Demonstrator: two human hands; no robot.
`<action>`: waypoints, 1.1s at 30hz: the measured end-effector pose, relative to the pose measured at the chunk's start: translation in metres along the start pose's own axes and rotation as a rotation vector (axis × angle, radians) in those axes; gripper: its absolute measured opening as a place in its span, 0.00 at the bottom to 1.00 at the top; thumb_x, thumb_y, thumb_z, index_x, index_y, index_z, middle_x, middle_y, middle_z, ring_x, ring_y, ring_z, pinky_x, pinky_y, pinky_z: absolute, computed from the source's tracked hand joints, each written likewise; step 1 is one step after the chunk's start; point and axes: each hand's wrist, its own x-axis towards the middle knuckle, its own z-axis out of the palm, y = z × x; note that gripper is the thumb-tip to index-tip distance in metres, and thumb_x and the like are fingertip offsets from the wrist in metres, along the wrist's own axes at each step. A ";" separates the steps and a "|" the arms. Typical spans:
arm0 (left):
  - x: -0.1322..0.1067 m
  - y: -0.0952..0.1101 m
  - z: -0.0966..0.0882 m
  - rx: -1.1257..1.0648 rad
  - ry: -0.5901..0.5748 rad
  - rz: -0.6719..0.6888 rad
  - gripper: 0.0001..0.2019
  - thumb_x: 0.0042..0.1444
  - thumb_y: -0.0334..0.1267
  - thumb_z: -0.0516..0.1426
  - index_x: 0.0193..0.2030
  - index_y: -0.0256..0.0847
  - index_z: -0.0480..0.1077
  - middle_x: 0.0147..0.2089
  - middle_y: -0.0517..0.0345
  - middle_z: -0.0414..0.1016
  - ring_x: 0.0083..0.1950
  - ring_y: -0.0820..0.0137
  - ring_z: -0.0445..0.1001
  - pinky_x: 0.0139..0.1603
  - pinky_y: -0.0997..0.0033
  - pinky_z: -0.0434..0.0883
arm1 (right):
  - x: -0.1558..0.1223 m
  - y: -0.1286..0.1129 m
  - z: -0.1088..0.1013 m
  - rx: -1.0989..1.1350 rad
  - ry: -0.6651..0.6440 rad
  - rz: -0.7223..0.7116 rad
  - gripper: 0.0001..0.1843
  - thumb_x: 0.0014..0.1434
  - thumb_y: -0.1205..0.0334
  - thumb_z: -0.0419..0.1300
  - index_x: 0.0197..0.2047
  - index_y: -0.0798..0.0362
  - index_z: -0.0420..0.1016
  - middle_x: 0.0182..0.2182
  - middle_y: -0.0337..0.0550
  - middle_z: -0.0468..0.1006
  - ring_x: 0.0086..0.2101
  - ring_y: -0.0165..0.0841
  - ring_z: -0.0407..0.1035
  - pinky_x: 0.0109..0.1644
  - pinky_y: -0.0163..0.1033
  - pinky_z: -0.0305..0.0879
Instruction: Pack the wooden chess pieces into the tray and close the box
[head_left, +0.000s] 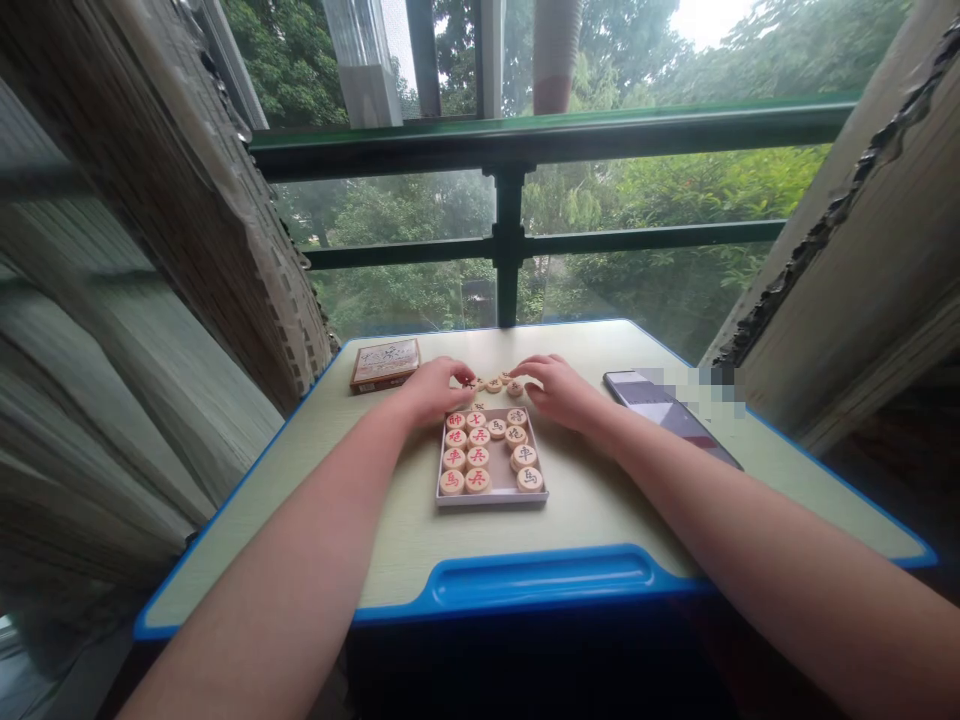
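Note:
A shallow open box (492, 501) stands in the middle of the table, holding round wooden Chinese chess pieces. Red-marked pieces (478, 457) fill two columns on its left, and dark-marked pieces (526, 456) line its right side, with bare floor showing between. Beyond the far rim lie several loose pieces (493, 384). My left hand (439, 388) is at the left of these, thumb and fingers closed around a piece (470, 384). At their right, my right hand (556, 390) has its fingers apart, near a dark-marked piece (514, 388); contact is hard to make out.
A printed brown box (385, 364) lies at the table's back left. On the right rests a phone (667, 415), partly blurred. The table (592, 500) has a blue edge with a pen groove (544, 578) in front. Curtains flank a green-railed window.

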 end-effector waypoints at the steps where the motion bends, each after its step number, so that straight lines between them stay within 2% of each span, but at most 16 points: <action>1: 0.000 0.002 -0.001 -0.019 0.033 -0.004 0.15 0.45 0.43 0.59 0.40 0.38 0.74 0.42 0.52 0.74 0.40 0.65 0.70 0.42 0.68 0.66 | 0.000 -0.002 -0.001 0.016 0.038 -0.019 0.16 0.53 0.73 0.53 0.43 0.52 0.75 0.44 0.47 0.75 0.46 0.39 0.64 0.52 0.47 0.61; 5: -0.003 0.014 -0.005 -0.159 0.118 -0.057 0.17 0.42 0.48 0.61 0.36 0.38 0.72 0.35 0.55 0.73 0.33 0.69 0.68 0.35 0.70 0.64 | -0.003 -0.014 -0.004 0.096 0.153 -0.187 0.13 0.56 0.65 0.56 0.45 0.51 0.73 0.42 0.47 0.75 0.44 0.39 0.66 0.48 0.47 0.64; 10: -0.006 0.025 -0.007 -0.349 0.117 -0.052 0.20 0.39 0.52 0.63 0.32 0.38 0.69 0.28 0.59 0.70 0.27 0.74 0.64 0.28 0.73 0.62 | -0.006 -0.026 -0.007 0.120 0.201 -0.328 0.16 0.55 0.63 0.59 0.47 0.53 0.69 0.41 0.48 0.74 0.43 0.38 0.67 0.46 0.46 0.66; 13: -0.006 0.028 -0.006 -0.407 0.106 -0.037 0.21 0.38 0.53 0.63 0.31 0.38 0.69 0.29 0.59 0.70 0.26 0.75 0.63 0.27 0.74 0.61 | -0.007 -0.028 -0.008 0.117 0.234 -0.316 0.16 0.54 0.64 0.60 0.47 0.53 0.69 0.40 0.48 0.74 0.41 0.37 0.68 0.43 0.44 0.67; 20: -0.009 0.036 -0.004 -0.547 0.041 -0.023 0.22 0.36 0.53 0.64 0.31 0.36 0.69 0.30 0.57 0.72 0.29 0.73 0.66 0.29 0.73 0.62 | -0.007 -0.031 -0.010 0.209 0.243 -0.259 0.07 0.58 0.62 0.56 0.40 0.53 0.70 0.36 0.46 0.73 0.33 0.31 0.69 0.36 0.38 0.67; 27: -0.011 0.038 -0.007 -0.655 -0.012 -0.046 0.22 0.36 0.51 0.65 0.33 0.36 0.69 0.30 0.57 0.72 0.30 0.73 0.68 0.29 0.74 0.63 | -0.009 -0.034 -0.015 0.239 0.250 -0.257 0.08 0.57 0.60 0.57 0.39 0.53 0.70 0.35 0.45 0.73 0.33 0.31 0.68 0.37 0.37 0.67; 33: -0.011 0.039 -0.007 -0.719 -0.036 -0.010 0.21 0.36 0.48 0.65 0.32 0.35 0.69 0.30 0.57 0.72 0.32 0.72 0.69 0.31 0.73 0.63 | -0.008 -0.034 -0.014 0.265 0.271 -0.276 0.09 0.56 0.59 0.59 0.39 0.53 0.70 0.34 0.44 0.73 0.32 0.30 0.67 0.37 0.37 0.67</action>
